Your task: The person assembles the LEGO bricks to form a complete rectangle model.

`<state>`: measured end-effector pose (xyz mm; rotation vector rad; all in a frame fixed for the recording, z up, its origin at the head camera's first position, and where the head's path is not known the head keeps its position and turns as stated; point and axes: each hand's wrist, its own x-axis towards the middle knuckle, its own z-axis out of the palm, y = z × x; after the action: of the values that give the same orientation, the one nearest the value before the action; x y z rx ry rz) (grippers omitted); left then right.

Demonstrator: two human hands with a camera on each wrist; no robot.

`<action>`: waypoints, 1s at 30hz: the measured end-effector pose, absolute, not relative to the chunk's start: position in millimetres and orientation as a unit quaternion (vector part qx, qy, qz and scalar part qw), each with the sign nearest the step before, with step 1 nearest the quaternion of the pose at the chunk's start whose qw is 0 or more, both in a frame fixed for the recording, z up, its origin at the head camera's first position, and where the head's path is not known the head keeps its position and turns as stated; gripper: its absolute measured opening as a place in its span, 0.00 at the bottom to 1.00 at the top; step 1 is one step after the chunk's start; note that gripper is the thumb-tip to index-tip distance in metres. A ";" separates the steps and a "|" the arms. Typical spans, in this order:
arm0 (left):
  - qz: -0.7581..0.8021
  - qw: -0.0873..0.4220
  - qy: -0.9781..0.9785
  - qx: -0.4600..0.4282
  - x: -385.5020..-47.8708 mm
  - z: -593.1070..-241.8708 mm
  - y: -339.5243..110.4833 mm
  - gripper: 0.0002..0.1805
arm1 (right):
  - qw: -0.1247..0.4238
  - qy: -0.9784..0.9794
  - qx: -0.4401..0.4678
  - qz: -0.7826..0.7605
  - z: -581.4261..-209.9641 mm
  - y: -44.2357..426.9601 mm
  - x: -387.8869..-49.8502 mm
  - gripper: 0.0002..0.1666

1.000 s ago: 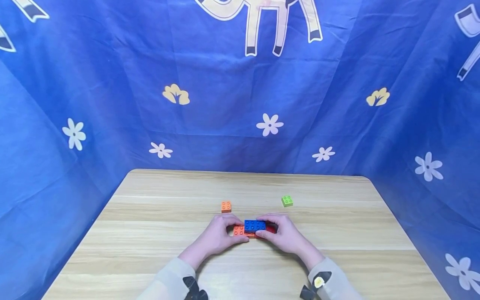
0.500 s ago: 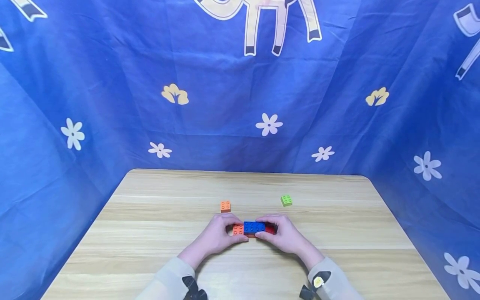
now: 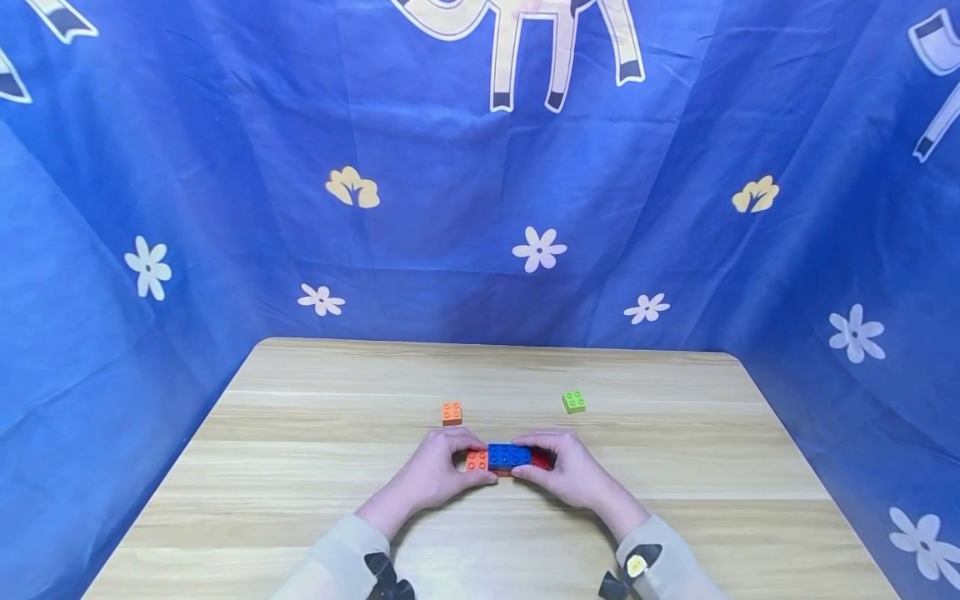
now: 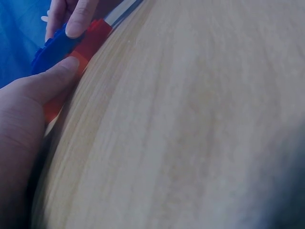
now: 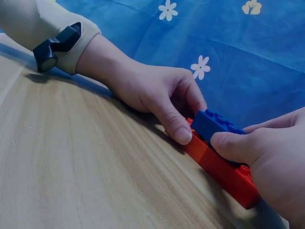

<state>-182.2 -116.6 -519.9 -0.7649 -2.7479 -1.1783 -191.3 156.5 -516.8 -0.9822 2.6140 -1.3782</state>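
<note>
Head camera: a person's two hands meet at a blue brick (image 3: 508, 455) atop a low row of bricks on a wood-grain bench (image 3: 480, 542). At the blue brick's left, the left hand (image 3: 438, 472) is partly closed, thumb and fingers pinching an orange brick (image 3: 477, 461) from its near and far sides, apparently to steady the row. From the blue brick's right, the right hand (image 3: 564, 468) curls in likewise, gripping the blue brick itself, seemingly to hold it square across the orange brick and a red brick (image 5: 231, 181). Whether the blue brick is pressed fully down cannot be told. Beyond the blue brick and to its left lies a loose orange brick (image 3: 452, 413); beyond and to its right, a green brick (image 3: 573, 402), both probably set aside to leave working room. No box, bowl or tray shows; these two lie directly on the bench.
</note>
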 end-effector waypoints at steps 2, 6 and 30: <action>-0.383 0.025 -0.889 -0.248 -182.6 -520.4 -116.4 0.26 | 0.016 0.841 -0.313 -0.442 -516.3 156.6 -190.7 0.21; -0.410 0.005 -0.879 -0.244 -184.8 -521.0 -115.9 0.30 | 0.020 0.843 -0.309 -0.440 -515.0 156.4 -189.4 0.22; -0.476 -0.013 -0.851 -0.222 -179.0 -518.4 -109.0 0.24 | 0.023 0.845 -0.302 -0.440 -517.6 159.3 -187.2 0.23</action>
<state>-179.0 -109.0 -518.4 -0.7045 -2.6954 -1.5069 -187.2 159.3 -517.6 -0.9344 2.6174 -1.3632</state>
